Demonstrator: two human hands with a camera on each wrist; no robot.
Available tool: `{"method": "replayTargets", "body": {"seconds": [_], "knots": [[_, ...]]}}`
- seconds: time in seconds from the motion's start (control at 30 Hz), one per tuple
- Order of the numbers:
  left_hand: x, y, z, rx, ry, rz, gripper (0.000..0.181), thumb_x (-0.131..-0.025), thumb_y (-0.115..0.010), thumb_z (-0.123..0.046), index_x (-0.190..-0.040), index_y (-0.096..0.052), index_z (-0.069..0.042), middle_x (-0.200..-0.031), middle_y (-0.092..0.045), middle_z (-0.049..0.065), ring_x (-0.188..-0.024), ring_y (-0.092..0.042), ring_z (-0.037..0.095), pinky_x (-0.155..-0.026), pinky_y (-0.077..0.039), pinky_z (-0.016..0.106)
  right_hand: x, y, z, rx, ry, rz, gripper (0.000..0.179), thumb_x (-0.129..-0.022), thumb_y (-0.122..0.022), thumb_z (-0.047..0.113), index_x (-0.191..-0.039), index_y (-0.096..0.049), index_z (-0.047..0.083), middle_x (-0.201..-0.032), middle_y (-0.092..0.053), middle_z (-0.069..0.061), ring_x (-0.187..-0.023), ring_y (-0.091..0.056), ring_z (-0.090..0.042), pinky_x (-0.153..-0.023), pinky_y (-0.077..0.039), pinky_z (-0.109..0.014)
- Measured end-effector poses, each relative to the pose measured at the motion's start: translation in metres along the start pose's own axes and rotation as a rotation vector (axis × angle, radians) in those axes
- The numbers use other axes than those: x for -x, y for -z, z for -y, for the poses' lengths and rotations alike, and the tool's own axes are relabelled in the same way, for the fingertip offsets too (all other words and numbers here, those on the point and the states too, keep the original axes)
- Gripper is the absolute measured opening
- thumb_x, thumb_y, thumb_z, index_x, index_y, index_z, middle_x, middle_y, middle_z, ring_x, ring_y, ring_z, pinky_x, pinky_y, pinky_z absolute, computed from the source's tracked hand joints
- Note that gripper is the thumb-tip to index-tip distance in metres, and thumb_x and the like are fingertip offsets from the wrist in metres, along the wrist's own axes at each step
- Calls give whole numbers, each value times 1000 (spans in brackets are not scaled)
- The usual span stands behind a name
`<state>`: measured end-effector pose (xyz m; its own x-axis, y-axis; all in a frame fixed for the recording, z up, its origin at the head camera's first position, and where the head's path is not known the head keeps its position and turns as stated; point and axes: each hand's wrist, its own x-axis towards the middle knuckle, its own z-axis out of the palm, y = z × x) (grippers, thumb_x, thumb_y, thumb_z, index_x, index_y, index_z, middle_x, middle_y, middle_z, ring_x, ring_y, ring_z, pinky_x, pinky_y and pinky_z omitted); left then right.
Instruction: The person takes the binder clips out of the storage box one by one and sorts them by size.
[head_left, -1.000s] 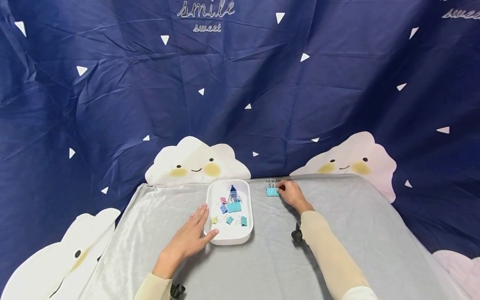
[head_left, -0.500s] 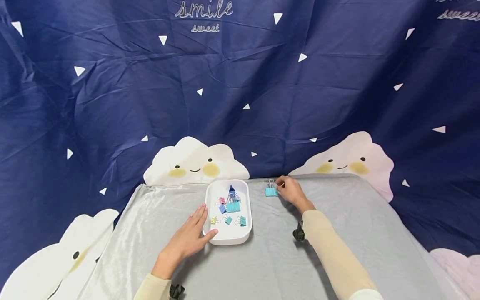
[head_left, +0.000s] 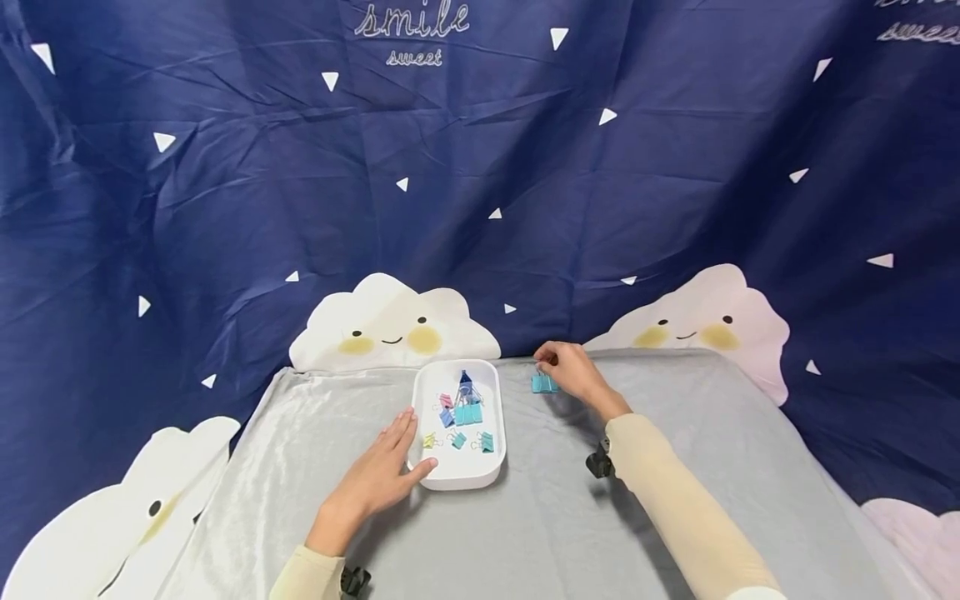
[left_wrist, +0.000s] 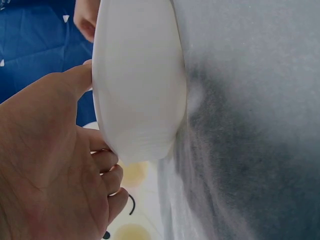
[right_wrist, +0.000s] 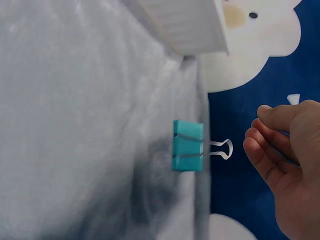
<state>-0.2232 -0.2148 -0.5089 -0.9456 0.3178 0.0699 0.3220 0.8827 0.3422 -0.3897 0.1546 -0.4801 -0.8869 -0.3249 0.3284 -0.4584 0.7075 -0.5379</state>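
On the grey cloth stands a turquoise binder clip [head_left: 543,383], to the right of a white tray [head_left: 457,482]. My right hand [head_left: 576,372] hovers just above and beside this clip. In the right wrist view its fingers [right_wrist: 265,155] are loosely bent and hold nothing, a small gap away from the clip's wire handle [right_wrist: 224,149]. My left hand [head_left: 378,475] rests along the tray's left side, fingers extended and thumb over the near left corner. In the left wrist view the fingertips [left_wrist: 114,175] touch the tray's wall [left_wrist: 142,85].
Inside the tray lie several binder clips: a large turquoise one [head_left: 468,414], a dark blue one [head_left: 466,377], a pink one [head_left: 446,401], a yellow one [head_left: 429,441] and small teal ones [head_left: 487,442]. A blue printed curtain [head_left: 480,167] hangs behind the table's back edge.
My right hand has come off the turquoise clip's right side and moved up and slightly left, over its handles. The clip stays in place. My left hand has not moved.
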Motion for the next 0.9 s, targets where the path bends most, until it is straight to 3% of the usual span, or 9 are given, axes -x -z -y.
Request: {"method": "replayTargets", "body": {"seconds": [0.3, 0.9], "knots": [[-1, 1, 2, -5, 0, -5, 92, -106, -50, -64, -167, -26, 1, -178, -14, 13, -166, -20, 34, -135, -22, 53, -13, 4, 37, -18, 68, -2, 10, -97, -78, 12, -107, -79, 10, -98, -80, -5, -89, -75, -19, -82, -64, -39], [-2, 0, -1, 7, -5, -4, 92, -106, -52, -63, -167, -27, 1, -178, -16, 15, -165, -20, 35, -135, -22, 53, -24, -2, 93, 49, 174, 147, 19, -96, -80, 14, -113, -78, 6, -97, -79, -3, -89, -73, -16, -80, -62, -34]]}}
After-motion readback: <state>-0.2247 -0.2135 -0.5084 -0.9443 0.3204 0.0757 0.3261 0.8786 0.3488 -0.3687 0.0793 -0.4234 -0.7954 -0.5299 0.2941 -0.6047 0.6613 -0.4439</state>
